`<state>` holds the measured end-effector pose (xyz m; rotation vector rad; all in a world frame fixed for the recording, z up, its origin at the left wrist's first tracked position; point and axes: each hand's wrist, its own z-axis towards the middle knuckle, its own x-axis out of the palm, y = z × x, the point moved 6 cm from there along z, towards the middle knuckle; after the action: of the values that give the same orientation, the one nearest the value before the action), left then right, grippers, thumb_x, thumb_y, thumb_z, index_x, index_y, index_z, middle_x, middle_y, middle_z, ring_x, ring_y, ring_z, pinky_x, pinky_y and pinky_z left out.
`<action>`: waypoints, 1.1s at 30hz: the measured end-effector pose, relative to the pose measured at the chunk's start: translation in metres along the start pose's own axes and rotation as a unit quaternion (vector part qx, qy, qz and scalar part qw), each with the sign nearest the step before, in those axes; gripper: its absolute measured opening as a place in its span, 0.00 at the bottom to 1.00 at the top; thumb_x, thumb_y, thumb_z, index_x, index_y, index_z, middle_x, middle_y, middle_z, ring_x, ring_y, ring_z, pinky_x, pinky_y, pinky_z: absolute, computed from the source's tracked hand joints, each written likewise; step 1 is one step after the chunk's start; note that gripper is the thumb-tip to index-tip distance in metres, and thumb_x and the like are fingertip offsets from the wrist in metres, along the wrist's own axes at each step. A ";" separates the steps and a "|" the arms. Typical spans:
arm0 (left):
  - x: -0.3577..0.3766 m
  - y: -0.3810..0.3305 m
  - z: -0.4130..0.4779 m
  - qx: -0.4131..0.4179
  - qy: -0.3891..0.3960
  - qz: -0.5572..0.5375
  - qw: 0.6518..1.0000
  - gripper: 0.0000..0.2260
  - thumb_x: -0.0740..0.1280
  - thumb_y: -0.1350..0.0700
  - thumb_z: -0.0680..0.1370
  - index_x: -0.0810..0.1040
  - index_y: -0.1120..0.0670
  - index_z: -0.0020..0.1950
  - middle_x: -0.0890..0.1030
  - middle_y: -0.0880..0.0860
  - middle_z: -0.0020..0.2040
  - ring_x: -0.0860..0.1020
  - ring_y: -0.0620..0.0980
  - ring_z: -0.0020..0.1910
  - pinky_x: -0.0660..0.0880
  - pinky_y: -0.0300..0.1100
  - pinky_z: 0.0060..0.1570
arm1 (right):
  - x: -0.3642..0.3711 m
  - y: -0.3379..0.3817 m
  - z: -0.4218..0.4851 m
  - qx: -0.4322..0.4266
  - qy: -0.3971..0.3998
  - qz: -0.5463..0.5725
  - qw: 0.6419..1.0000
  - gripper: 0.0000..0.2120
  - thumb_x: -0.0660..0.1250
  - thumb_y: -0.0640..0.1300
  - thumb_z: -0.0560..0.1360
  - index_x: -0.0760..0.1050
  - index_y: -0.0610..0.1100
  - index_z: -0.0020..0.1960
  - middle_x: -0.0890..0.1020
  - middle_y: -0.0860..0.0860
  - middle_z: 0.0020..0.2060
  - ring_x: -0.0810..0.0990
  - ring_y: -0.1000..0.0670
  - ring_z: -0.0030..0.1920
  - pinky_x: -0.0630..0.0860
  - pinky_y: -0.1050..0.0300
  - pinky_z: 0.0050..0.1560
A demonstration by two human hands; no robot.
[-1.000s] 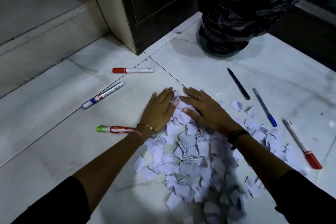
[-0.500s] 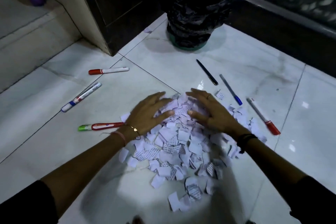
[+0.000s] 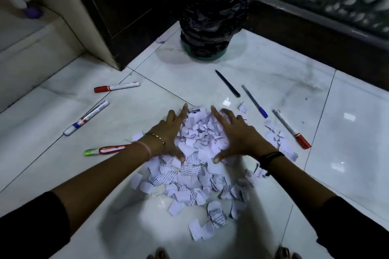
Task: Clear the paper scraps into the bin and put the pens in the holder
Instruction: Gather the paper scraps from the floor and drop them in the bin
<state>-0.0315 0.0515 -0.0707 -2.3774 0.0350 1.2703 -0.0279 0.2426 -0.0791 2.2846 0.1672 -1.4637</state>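
Observation:
A heap of torn printed paper scraps [image 3: 197,139] lies on the white tiled floor. My left hand [image 3: 170,132] and my right hand [image 3: 237,134] rest flat on either side of the heap, fingers spread, cupping it between them. More scraps [image 3: 189,191] are scattered nearer to me. Behind the heap stands the bin [image 3: 207,17], lined with a black bag. Pens lie around: a red-capped marker [image 3: 116,87], a blue-and-white marker [image 3: 86,118], a green-tipped red pen [image 3: 107,150], a black pen [image 3: 227,83], a blue-capped pen [image 3: 254,101] and a red-capped pen [image 3: 291,129].
A dark door frame [image 3: 109,27] rises at the back left beside a raised step [image 3: 31,52]. A dark skirting [image 3: 315,33] runs along the back right. No pen holder is in view. My toes [image 3: 284,253] show at the bottom edge.
Both hands have slid toward me and closer together, gathering the scraps into a tighter heap. The view has shifted, so the bin and pens sit lower in the frame.

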 end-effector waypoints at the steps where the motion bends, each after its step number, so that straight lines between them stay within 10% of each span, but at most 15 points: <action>1: 0.000 -0.004 0.004 -0.002 0.008 0.004 1.000 0.67 0.81 0.48 0.56 0.29 0.48 0.73 0.52 0.60 0.73 0.70 0.67 0.63 0.74 0.52 0.55 | 0.001 0.007 0.007 -0.009 -0.002 -0.002 1.000 0.70 0.74 0.73 0.49 0.31 0.58 0.75 0.51 0.42 0.77 0.64 0.32 0.69 0.73 0.34 0.58; 15: 0.012 -0.022 0.020 -0.046 -0.094 -0.063 0.993 0.23 0.66 0.63 0.72 0.65 0.57 0.66 0.71 0.63 0.60 0.76 0.64 0.54 0.71 0.47 0.47 | -0.010 0.043 0.023 -0.070 -0.084 0.158 0.981 0.30 0.69 0.40 0.68 0.69 0.44 0.70 0.68 0.41 0.64 0.76 0.44 0.52 0.66 0.64 0.46; 20: 0.004 -0.024 0.009 -0.026 -0.141 -0.188 0.972 0.18 0.67 0.59 0.74 0.74 0.59 0.64 0.77 0.61 0.64 0.75 0.59 0.63 0.70 0.42 0.60 | -0.004 0.038 0.021 -0.004 -0.125 0.210 0.970 0.16 0.67 0.30 0.65 0.79 0.35 0.53 0.77 0.37 0.50 0.78 0.36 0.50 0.70 0.56 0.45; 24: -0.006 -0.018 -0.001 -0.027 -0.118 -0.236 0.964 0.20 0.70 0.65 0.69 0.76 0.60 0.61 0.80 0.61 0.60 0.77 0.56 0.61 0.68 0.35 0.52 | -0.014 0.036 0.023 -0.005 -0.130 0.227 0.965 0.12 0.73 0.34 0.64 0.80 0.34 0.47 0.81 0.36 0.44 0.80 0.37 0.47 0.76 0.46 0.48; 33: -0.075 -0.009 -0.017 -0.085 -0.120 -0.425 0.893 0.10 0.60 0.71 0.74 0.74 0.57 0.42 0.76 0.52 0.35 0.76 0.41 0.22 0.75 0.30 0.23 | -0.098 0.029 0.015 0.015 -0.185 0.243 0.952 0.09 0.73 0.38 0.69 0.77 0.34 0.45 0.75 0.46 0.39 0.74 0.47 0.42 0.63 0.62 0.36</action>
<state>-0.0593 0.0398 0.0003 -1.9357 -1.1027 1.1055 -0.0744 0.2226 0.0113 1.8406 -0.4939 -1.5803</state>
